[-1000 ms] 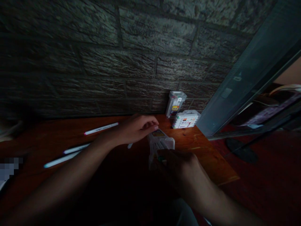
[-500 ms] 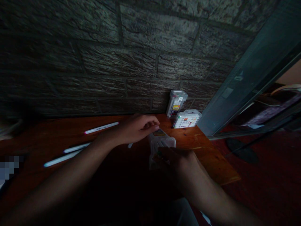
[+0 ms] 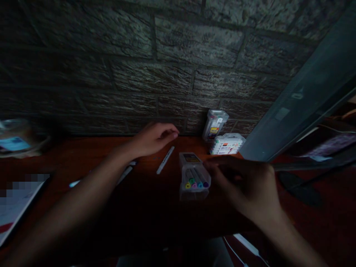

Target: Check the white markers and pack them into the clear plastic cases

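On the wooden table a clear plastic marker case lies with its end open towards me. Several markers lie inside, with yellow, green, pink, blue and purple ends. My right hand is just right of the case, thumb and fingers apart and nothing visible between them; the fingertips reach its right edge, and whether they touch is unclear. Holding nothing, my left hand hovers beyond the case to the left, fingers loosely bent. Below it lies a loose white marker. My left forearm partly covers other markers.
Against the brick wall stand a tall clear case and a white marker box. A tablet-like flat object lies at left, a wrapped container behind it. A white power strip is low at right.
My right hand has pulled back to the right from the case's open end, uncovering the marker ends. My left hand has lifted away from the case's far end. The view has turned slightly left.
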`<action>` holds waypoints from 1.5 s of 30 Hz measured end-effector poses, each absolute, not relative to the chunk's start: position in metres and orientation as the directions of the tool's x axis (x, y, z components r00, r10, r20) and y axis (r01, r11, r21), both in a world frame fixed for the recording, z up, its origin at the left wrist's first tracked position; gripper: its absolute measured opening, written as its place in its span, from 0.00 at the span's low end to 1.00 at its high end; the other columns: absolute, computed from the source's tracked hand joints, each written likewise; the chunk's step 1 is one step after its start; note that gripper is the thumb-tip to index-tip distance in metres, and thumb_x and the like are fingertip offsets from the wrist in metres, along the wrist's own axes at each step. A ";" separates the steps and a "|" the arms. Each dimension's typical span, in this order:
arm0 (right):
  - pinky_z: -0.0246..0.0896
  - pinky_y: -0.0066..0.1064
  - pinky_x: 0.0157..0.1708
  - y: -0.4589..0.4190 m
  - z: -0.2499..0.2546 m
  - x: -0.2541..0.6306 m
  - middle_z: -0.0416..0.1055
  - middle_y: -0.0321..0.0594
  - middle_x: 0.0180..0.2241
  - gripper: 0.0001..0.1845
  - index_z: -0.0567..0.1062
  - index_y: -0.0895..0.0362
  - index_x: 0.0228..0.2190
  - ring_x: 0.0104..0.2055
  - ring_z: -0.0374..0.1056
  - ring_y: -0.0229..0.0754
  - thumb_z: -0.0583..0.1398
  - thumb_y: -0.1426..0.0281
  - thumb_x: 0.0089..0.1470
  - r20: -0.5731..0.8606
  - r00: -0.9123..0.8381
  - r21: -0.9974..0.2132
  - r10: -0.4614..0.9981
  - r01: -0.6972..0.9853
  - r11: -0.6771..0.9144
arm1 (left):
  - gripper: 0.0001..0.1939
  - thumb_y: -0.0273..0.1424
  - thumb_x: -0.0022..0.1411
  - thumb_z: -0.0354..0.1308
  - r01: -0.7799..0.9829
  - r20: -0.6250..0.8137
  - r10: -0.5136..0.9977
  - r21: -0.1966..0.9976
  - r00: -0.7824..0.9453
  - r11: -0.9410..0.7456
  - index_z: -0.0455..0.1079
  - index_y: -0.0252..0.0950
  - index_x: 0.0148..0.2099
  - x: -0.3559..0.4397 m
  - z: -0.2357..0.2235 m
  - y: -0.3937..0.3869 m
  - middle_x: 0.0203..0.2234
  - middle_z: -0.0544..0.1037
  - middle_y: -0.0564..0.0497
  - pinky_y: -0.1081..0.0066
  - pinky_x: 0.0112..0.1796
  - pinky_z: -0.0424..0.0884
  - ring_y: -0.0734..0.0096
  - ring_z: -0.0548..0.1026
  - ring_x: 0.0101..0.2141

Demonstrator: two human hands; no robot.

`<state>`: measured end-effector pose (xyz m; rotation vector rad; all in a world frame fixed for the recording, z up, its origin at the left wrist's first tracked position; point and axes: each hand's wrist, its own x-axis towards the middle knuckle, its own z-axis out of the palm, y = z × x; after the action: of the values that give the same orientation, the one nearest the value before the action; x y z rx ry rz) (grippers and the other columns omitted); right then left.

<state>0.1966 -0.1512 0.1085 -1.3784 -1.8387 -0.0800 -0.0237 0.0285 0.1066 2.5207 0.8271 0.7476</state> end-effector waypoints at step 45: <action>0.58 0.26 0.18 -0.049 0.057 0.230 0.80 0.36 0.27 0.13 0.81 0.53 0.35 0.22 0.67 0.34 0.72 0.58 0.53 0.459 0.033 -0.868 0.888 -0.194 0.457 | 0.11 0.36 0.62 0.70 0.106 0.509 0.816 0.827 0.275 -0.552 0.83 0.38 0.46 -0.011 0.062 -0.023 0.28 0.83 0.51 0.77 0.26 0.70 0.75 0.76 0.25</action>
<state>0.2305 -0.0485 0.0567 -0.7097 -1.2642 0.9492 -0.0109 -0.0231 0.0616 1.8630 0.8315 1.3204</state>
